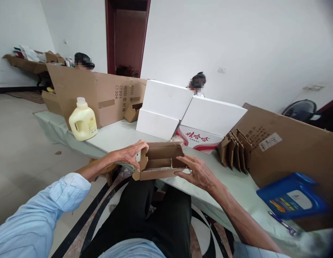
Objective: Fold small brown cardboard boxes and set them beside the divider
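Observation:
Between my two hands is a small brown cardboard box point(158, 175), its open side facing me at the table's front edge. A strip of card seems to run across its inside. My left hand point(132, 154) grips the box's left end, thumb low and fingers over the top corner. At the other end my right hand point(197, 172) holds the right wall, fingers reaching into the opening and thumb on the front. Behind the box lies a crumpled clear plastic bit point(179, 140), partly hidden.
A yellow jug point(83, 120) stands left on the green-covered table point(115, 138). White boxes point(166, 98) and large cardboard sheets point(295, 150) wall the back and right. Folded cartons point(235, 150), a blue jug point(292, 196) and a pen point(282, 223) are right. Two people sit beyond.

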Available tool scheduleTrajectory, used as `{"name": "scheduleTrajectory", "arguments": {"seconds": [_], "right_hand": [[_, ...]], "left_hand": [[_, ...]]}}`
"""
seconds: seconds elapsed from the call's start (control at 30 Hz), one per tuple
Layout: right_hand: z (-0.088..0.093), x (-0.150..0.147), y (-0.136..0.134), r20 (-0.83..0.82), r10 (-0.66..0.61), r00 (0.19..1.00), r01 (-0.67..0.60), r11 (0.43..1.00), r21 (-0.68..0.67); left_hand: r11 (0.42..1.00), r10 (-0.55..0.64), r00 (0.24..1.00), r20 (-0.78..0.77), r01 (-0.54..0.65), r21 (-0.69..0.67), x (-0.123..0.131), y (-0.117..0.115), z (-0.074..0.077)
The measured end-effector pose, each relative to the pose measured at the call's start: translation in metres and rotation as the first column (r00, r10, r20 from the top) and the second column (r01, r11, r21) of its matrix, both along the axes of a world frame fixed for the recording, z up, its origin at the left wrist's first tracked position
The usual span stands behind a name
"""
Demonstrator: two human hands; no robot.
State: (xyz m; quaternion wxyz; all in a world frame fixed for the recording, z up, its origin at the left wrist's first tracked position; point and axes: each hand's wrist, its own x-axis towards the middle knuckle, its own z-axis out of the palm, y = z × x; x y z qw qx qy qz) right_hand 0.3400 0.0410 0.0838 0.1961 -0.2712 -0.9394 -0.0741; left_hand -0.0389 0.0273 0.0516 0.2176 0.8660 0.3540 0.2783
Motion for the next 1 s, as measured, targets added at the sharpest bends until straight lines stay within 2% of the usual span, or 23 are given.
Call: {"name": "scheduleTrajectory", "arguments": {"seconds": [0.13, 0.27, 0.43, 0.67, 0.8, 0.87, 0.93, 1.0], "right_hand": [[-0.006, 0.018, 0.009, -0.284, -0.059, 0.957, 0.026, 0.993, -0.117], [-0.016, 0.028, 0.023, -0.463, -0.143, 0.875, 0.026, 0.968, -0.251], [-0.030, 0.023, 0.038, -0.546, -0.252, 0.799, 0.084, 0.946, -0.314], [-0.053, -0.003, 0.046, -0.646, -0.281, 0.710, 0.061, 0.938, -0.341], [-0.067, -0.013, 0.048, -0.716, -0.345, 0.606, 0.097, 0.926, -0.364], [-0.074, -0.016, 0.047, -0.749, -0.414, 0.517, 0.121, 0.902, -0.414], [-0.082, -0.018, 0.044, -0.754, -0.481, 0.447, 0.081, 0.861, -0.502], [-0.089, -0.019, 0.039, -0.726, -0.519, 0.452, -0.033, 0.803, -0.595]], "left_hand": [[0.992, 0.124, 0.981, 0.147, -0.124, -0.004, 0.003, -0.004, -0.021], [0.982, 0.188, 0.943, 0.275, -0.181, -0.054, 0.005, -0.005, -0.030], [0.971, 0.238, 0.890, 0.389, -0.217, -0.098, 0.008, -0.007, -0.035], [0.934, 0.357, 0.812, 0.463, -0.323, -0.154, 0.014, -0.008, -0.051], [0.904, 0.423, 0.761, 0.492, -0.389, -0.175, 0.018, -0.009, -0.060], [0.878, 0.472, 0.724, 0.502, -0.440, -0.190, 0.020, -0.009, -0.064], [0.825, 0.549, 0.664, 0.508, -0.526, -0.205, 0.021, -0.008, -0.068], [0.742, 0.637, 0.574, 0.514, -0.637, -0.209, 0.023, -0.007, -0.070]]}}
